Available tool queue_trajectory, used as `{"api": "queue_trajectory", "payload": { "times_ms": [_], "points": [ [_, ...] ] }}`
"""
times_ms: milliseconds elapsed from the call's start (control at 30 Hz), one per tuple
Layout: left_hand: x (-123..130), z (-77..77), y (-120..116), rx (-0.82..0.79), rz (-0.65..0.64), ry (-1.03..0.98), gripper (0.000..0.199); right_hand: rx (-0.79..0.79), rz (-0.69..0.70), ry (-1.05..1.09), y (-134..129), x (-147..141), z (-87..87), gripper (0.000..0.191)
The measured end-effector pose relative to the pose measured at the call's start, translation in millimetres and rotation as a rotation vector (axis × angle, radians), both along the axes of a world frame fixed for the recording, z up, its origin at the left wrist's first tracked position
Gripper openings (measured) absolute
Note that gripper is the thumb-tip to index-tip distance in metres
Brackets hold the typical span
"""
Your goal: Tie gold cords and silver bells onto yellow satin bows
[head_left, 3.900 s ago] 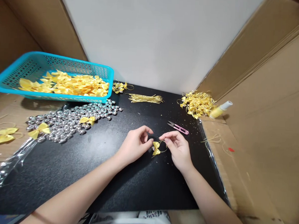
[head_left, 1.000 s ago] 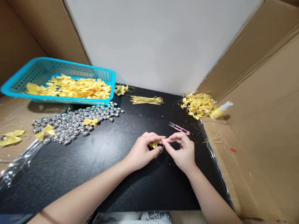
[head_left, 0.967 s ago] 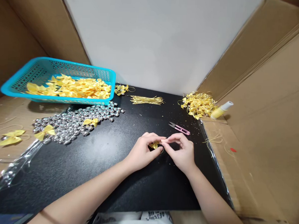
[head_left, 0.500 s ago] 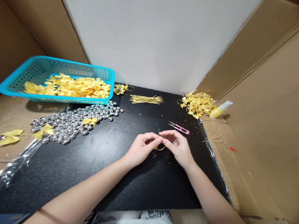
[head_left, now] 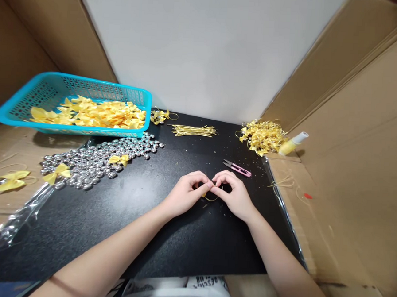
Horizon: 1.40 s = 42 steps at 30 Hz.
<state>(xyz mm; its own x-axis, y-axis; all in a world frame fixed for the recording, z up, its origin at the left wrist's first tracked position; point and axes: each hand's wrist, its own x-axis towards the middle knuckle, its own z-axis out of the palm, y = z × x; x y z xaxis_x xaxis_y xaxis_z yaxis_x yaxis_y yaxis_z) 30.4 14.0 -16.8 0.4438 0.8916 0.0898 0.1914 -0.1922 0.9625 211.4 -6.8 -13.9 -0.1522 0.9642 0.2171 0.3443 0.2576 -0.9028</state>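
Observation:
Above the middle of the black tabletop, my left hand [head_left: 187, 194] and my right hand [head_left: 234, 195] meet at the fingertips, both pinched closed. Between them is a thin gold cord [head_left: 211, 199], whose loop hangs below the fingers. A bit of a yellow bow [head_left: 204, 195] shows under my left fingertips; the rest is hidden by the hand. Just beyond my right hand lie pink-handled thread snips [head_left: 238, 168], blades pointing left. A bundle of gold cords [head_left: 194, 130] lies farther back.
A blue basket [head_left: 69, 127] of yellow bows stands at the back left. Silver beads [head_left: 94, 161] spread before it, with loose bows [head_left: 58, 173] among them. At the back right are a pile of corded bows [head_left: 264, 136] and a white-capped bottle [head_left: 293, 143]. Cardboard walls flank the table.
My fingertips have drawn together and curled more around the cord. A dark thin end that stuck up between them is now less visible. The view has shifted slightly.

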Motion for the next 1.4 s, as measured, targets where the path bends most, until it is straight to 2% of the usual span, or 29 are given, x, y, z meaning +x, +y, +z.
{"api": "queue_trajectory", "payload": {
  "times_ms": [200, 267, 367, 467, 567, 700, 1000, 1167, 1233, 1300, 1367, 1400],
  "points": [
    [-1.2, -0.3, -1.7, -0.036, 0.077, 0.046, 0.028, 0.085, -0.043, -0.109, 1.9, 2.0, -1.0, 0.014],
    [-2.6, 1.2, -2.0, 0.011, 0.121, 0.06, 0.023, 0.142, -0.131, -0.171, 4.6, 7.0, -2.1, 0.01],
    [-5.4, 6.5, -1.4, 0.1, 0.162, 0.043, 0.02, 0.21, -0.338, -0.348, 11.5, 20.7, -7.9, 0.007],
    [-8.3, 13.5, 0.1, 0.078, 0.183, -0.02, 0.023, 0.128, -0.499, -0.566, 19.7, 35.3, -17.0, 0.03],
    [-11.2, 19.9, 1.0, 0.033, 0.2, -0.057, 0.026, 0.033, -0.551, -0.684, 25.8, 43.6, -23.3, 0.028],
    [-14.3, 25.0, 1.7, 0.024, 0.217, -0.099, 0.025, -0.012, -0.55, -0.725, 29.7, 45.7, -25.8, 0.015],
    [-16.7, 21.7, 6.5, -0.07, 0.261, -0.135, 0.028, 0.01, -0.557, -0.701, 31.4, 49.4, -36.8, 0.021],
    [-18.8, 18.0, 9.8, -0.091, 0.269, -0.146, 0.027, 0.086, -0.509, -0.665, 31.1, 45.0, -32.2, 0.026],
    [-18.7, 17.1, 10.9, -0.088, 0.269, -0.156, 0.027, 0.164, -0.463, -0.567, 28.8, 40.9, -27.0, 0.029],
    [-18.4, 16.8, 11.6, -0.088, 0.269, -0.175, 0.026, 0.213, -0.367, -0.375, 23.4, 35.4, -21.0, 0.028],
    [-18.0, 16.8, 12.0, -0.088, 0.267, -0.201, 0.025, 0.18, -0.271, -0.207, 15.3, 28.7, -14.1, 0.024],
    [-18.0, 16.8, 12.1, -0.088, 0.264, -0.215, 0.024, 0.158, -0.22, -0.195, 10.8, 25.0, -10.2, 0.023]
  ]
}}
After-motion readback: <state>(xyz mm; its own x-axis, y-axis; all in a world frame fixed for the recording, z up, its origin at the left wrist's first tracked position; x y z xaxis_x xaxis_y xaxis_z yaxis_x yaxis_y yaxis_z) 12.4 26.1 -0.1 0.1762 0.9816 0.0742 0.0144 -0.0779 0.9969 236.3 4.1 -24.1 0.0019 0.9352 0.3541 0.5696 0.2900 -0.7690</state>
